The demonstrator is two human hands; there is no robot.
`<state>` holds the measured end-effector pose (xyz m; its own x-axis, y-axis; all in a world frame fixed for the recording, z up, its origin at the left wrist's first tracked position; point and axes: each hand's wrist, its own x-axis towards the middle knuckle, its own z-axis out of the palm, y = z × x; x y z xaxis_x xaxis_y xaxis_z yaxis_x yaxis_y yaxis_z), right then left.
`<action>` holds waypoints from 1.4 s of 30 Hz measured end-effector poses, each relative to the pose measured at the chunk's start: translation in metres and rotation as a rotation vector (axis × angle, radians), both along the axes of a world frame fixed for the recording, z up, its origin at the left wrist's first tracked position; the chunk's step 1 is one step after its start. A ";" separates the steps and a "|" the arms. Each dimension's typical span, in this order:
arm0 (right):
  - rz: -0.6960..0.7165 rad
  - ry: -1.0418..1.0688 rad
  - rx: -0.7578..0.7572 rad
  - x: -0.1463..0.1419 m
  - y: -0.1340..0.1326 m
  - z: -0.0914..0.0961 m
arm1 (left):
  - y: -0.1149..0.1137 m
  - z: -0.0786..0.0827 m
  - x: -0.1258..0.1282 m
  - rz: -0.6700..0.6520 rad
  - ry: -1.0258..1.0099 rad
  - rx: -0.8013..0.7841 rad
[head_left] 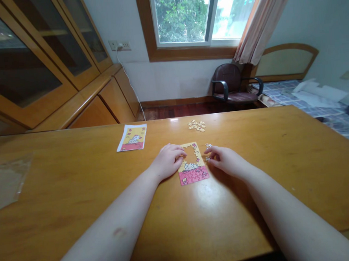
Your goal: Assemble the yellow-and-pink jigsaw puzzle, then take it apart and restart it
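Note:
A partly assembled jigsaw puzzle lies on the table, pink at the bottom and yellow above, with a white cartoon animal. Bare tabletop shows through a gap in its upper middle. My left hand rests on its left edge, fingers loosely bent and holding nothing visible. Just right of the puzzle, my right hand has its fingers curled, with the fingertips at a small puzzle piece. More loose pieces lie just beyond those fingertips. Farther back sits a pile of pieces turned pale side up.
A printed picture card with the same design lies at the back left of the wooden table. A clear plastic bag is at the far left. Beyond the table stand a cabinet, an armchair and a bed.

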<state>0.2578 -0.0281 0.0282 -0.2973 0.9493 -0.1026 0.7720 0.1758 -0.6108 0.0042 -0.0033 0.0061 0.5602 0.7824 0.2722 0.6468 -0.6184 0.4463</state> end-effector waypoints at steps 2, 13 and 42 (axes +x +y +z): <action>0.033 0.057 -0.040 -0.005 -0.003 -0.001 | 0.000 0.000 0.000 0.001 0.002 0.006; 0.141 -0.076 0.080 -0.011 -0.007 0.001 | 0.000 0.000 0.000 -0.007 0.009 0.007; 0.386 -0.325 0.103 -0.015 -0.020 0.018 | -0.008 0.002 0.002 -0.187 0.131 -0.168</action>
